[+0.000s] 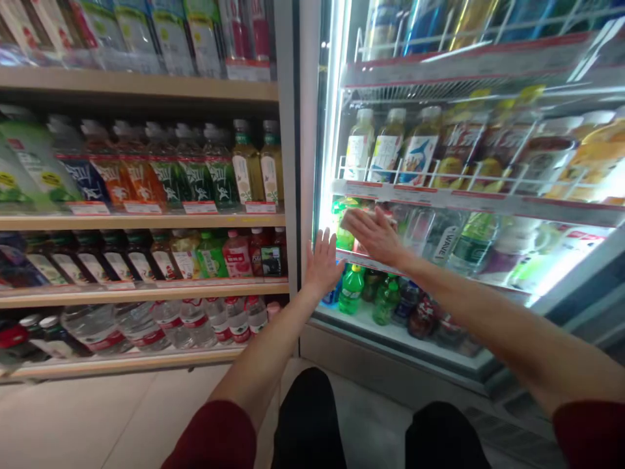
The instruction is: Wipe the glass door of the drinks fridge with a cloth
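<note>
Here the step looks like the reach, not yet the grasp. The right hand [375,236] is inside the lit fridge [308,130]. It is stretched flat over the front bottles [439,238] at the left end of the second-lowest shelf. Its grip is wide, fingers spread, with nothing clearly held (a pale blur by the fingertips could be a cap or a label, I cannot tell which). The left hand [323,262] hovers just outside, beside the fridge's white frame, palm forward, its grip also wide and empty. Whether it touches the frame is unclear. Below both hands a green bottle [351,290] stands among others on the bottom shelf. To the left, open shelves [141,223] carry rows of drinks, well apart from either hand.

I judge the work to be picking out or feeling for one bottle in that row. A next move would call for the right fingers to close round a single neck or body without knocking the close-packed neighbours. Lifting it out would also need clearance under the price rail [415,194] just above the hand.
</note>
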{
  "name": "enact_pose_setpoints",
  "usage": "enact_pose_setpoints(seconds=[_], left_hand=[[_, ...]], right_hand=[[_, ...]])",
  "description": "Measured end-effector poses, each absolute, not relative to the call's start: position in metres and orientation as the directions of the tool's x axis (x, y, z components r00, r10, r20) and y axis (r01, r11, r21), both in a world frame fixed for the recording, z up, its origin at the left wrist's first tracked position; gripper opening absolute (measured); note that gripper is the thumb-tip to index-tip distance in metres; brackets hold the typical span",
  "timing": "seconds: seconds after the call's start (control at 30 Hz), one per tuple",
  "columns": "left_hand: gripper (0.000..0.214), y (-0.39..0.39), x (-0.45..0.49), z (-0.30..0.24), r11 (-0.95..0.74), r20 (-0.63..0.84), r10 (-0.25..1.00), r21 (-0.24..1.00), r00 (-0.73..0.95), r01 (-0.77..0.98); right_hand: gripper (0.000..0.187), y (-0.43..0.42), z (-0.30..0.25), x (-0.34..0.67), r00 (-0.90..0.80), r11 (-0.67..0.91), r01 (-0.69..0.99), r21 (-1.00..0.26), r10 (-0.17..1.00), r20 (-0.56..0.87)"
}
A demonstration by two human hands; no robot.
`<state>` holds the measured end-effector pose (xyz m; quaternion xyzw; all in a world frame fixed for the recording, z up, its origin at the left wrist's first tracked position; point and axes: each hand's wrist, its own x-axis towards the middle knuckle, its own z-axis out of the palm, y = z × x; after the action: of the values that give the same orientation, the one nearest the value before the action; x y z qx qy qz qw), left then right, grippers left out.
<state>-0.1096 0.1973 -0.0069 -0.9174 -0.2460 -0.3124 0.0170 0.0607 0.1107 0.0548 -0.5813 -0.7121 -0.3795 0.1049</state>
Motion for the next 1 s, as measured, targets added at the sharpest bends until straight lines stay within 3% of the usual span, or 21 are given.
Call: enact_pose_setpoints(seconds=[0.1,0.3,0.47,0.7,0.9,1.0], left_hand=[[0.063,0.195,-0.102,0.002,-0.887,0.614,0.420,0.121,0.668,0.447],[0.064,0.194,-0.082,0.027,-0.907,0.695,0.353,0.091,0.626,0.411],[0.064,0.192,-0.071,0.038,-0.926,0.742,0.282,0.046,0.608,0.374],[0.064,0.178,-0.054,0.055,-0.939,0.774,0.213,-0.007,0.596,0.345],[0.066,0.166,-0.040,0.054,-0.962,0.765,0.123,-0.066,0.633,0.267],[0.065,0.163,-0.030,0.062,-0.965,0.783,0.115,-0.057,0.611,0.255]], right_hand=[[0.059,0.102,0.056,0.069,-0.314,0.037,0.896,0.443,0.758,0.572],[0.059,0.096,0.095,0.081,-0.192,-0.195,0.897,0.396,0.635,0.748],[0.062,0.079,0.076,0.083,-0.323,-0.063,0.849,0.525,0.724,0.609],[0.060,0.062,0.116,0.111,-0.110,-0.324,0.887,0.330,0.546,0.830],[0.062,0.033,0.082,0.114,-0.247,-0.155,0.860,0.486,0.707,0.663],[0.062,0.027,0.099,0.125,-0.160,-0.267,0.873,0.408,0.633,0.757]])
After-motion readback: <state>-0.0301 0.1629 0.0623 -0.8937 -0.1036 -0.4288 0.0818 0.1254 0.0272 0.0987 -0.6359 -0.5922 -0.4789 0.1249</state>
